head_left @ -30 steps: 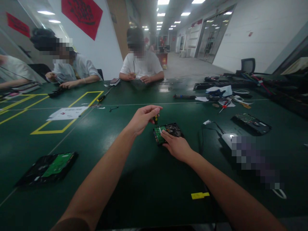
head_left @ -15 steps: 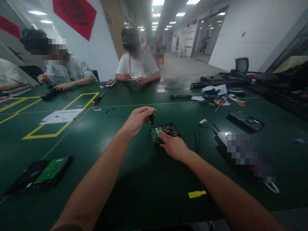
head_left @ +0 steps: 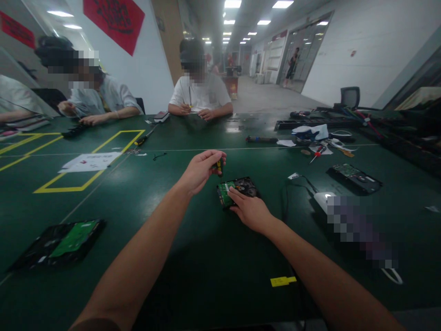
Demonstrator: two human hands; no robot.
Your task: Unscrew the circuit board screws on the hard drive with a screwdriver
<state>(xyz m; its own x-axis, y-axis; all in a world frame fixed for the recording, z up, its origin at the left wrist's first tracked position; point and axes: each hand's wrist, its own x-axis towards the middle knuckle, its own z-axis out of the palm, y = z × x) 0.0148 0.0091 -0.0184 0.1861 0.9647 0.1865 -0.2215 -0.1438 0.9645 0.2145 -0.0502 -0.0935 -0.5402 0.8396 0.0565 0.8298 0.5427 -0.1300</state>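
Note:
A small hard drive (head_left: 243, 186) with a green circuit board lies on the dark green table (head_left: 206, 257) in front of me. My left hand (head_left: 201, 170) hovers just above its left end, fingers pinched round the black-and-yellow handle of a small screwdriver (head_left: 219, 167) that points down at the drive. My right hand (head_left: 251, 210) rests on the drive's near edge, fingers pressed flat on the board and holding it down.
A second drive (head_left: 62, 241) lies at the near left, a third (head_left: 354, 177) at the right. A white device with a black cable (head_left: 320, 197) sits right of my hand. Yellow floor-tape outlines, paper (head_left: 90, 162), tools and two seated people (head_left: 201, 92) occupy the far side.
My left hand has turned the screwdriver slightly above the drive while staying in place. The right hand has kept its hold. The camera has shifted a little.

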